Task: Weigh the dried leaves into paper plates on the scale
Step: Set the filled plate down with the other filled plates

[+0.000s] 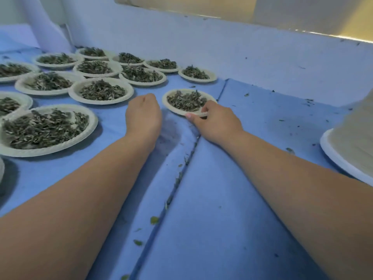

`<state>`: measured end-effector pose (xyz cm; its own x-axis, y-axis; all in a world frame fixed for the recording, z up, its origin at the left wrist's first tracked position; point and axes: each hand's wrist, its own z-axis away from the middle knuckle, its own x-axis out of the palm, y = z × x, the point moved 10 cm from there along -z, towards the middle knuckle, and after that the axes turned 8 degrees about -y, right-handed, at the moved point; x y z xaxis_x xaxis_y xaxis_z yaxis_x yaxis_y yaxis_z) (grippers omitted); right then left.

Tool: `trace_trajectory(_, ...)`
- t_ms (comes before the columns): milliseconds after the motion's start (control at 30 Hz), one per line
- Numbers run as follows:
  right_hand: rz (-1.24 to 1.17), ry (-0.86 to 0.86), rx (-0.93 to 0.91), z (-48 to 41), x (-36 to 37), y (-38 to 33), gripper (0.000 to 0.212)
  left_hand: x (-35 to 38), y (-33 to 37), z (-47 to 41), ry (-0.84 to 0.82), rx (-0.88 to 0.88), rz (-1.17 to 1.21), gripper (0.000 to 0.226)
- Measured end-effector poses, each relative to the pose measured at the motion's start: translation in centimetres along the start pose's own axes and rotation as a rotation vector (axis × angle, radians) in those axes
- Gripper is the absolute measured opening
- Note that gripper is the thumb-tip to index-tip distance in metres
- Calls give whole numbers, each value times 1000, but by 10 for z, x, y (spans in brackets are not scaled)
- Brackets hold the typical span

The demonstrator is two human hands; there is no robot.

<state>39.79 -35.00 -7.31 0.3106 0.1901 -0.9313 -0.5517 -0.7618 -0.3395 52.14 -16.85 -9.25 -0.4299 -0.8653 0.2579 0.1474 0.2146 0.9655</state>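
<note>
The left hand (143,116) shows only its back. Its fingers bend away out of sight, so I can't say whether they hold anything. The right hand (217,122) covers the near rim of the paper plate (171,105) it pinches. The left edge cuts off one leaf-filled plate (12,70) and a second plate (8,105) below it. Lower down, a pale sliver (1,168) is unreadable. At the right edge a white stack (343,152) is cropped and blurred.

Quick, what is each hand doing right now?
Left hand: fingers curled out of sight, so it cannot be told.
Right hand: holding the rim of a paper plate of dried leaves.
</note>
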Motion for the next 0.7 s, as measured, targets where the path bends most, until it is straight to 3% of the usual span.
trace_trajectory(200, 8, -2, 42, -51, 8, 0, 58, 2, 7, 5, -34, 61, -232, 15)
trace_trajectory(333, 19, -19, 38, -69, 14, -6, 70, 7, 14, 12, -29, 108, -302, 21)
trace_trajectory(700, 2, -1, 81, -89, 16, -5, 81, 15, 17, 12, -69, 156, -400, 36)
